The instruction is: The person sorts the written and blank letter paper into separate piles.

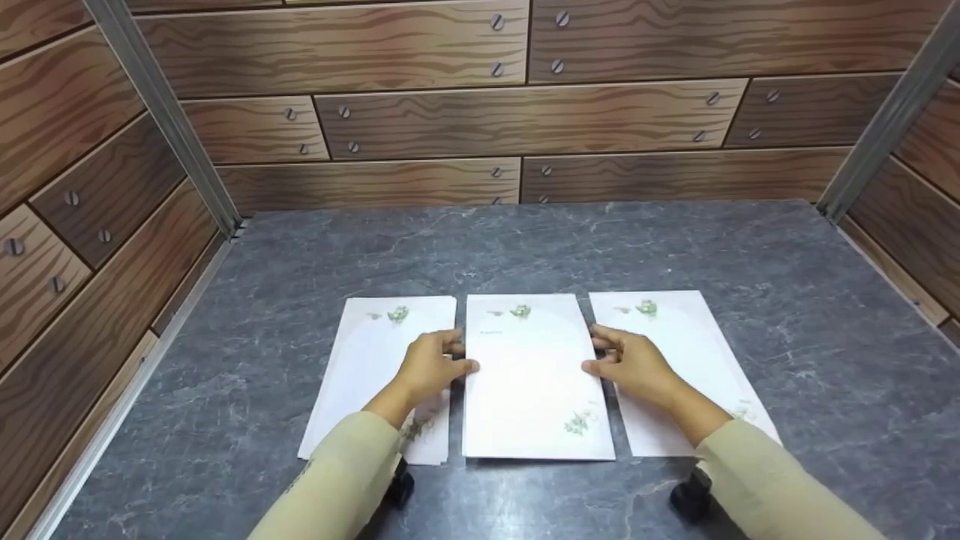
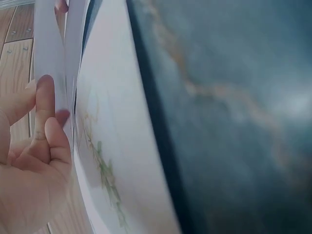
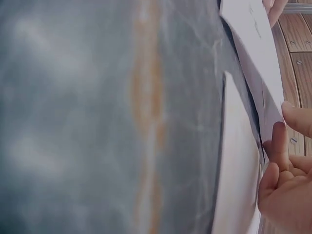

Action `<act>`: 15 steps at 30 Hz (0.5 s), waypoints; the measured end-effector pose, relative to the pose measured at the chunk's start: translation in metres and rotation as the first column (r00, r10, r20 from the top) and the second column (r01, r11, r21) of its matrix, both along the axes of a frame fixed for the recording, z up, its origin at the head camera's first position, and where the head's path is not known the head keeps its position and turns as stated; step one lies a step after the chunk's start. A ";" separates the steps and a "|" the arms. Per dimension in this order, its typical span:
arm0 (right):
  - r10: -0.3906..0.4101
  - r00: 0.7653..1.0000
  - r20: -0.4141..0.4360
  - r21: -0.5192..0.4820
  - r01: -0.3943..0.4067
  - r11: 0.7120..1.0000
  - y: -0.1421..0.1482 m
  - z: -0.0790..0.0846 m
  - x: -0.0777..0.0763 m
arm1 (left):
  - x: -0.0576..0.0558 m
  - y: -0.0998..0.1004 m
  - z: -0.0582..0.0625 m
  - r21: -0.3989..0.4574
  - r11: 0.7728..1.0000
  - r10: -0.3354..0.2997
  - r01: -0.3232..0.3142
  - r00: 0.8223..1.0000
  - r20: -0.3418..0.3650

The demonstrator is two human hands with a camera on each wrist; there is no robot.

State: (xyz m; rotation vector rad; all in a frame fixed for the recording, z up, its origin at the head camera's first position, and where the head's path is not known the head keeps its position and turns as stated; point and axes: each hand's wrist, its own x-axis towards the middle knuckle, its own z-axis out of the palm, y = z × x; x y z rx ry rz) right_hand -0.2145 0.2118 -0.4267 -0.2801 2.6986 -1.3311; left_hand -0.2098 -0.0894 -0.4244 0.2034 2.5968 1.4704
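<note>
Between both hands is a white paper sheet (image 1: 529,382) with a green leafy print at its top and lower right corner. My left hand (image 1: 427,367) pinches its left edge between thumb and fingers, above the left paper stack (image 1: 356,360). On the opposite side, my right hand (image 1: 637,367) pinches the right edge, above the right paper (image 1: 671,322). The left wrist view shows the thumb and fingertips of the left hand (image 2: 36,165) at the paper's edge. Whether more sheets lie under the middle one is hard to tell.
All the papers are on a grey marbled tabletop (image 1: 525,247). Wood-patterned panels (image 1: 420,120) enclose it at the back and sides, with metal posts (image 1: 165,112) at the corners. The left stack's sheets are slightly uneven at the lower edge.
</note>
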 end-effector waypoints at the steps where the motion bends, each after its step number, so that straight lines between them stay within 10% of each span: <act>1: -0.002 1.000 -0.002 -0.008 0.002 1.000 0.000 0.000 0.000 | 0.000 0.000 0.000 0.011 1.000 0.000 -0.001 1.000 0.005; 15: -0.028 0.999 -0.043 -0.053 0.026 0.998 0.000 0.000 0.000 | 0.001 0.002 0.000 0.154 0.988 -0.010 -0.003 0.997 0.081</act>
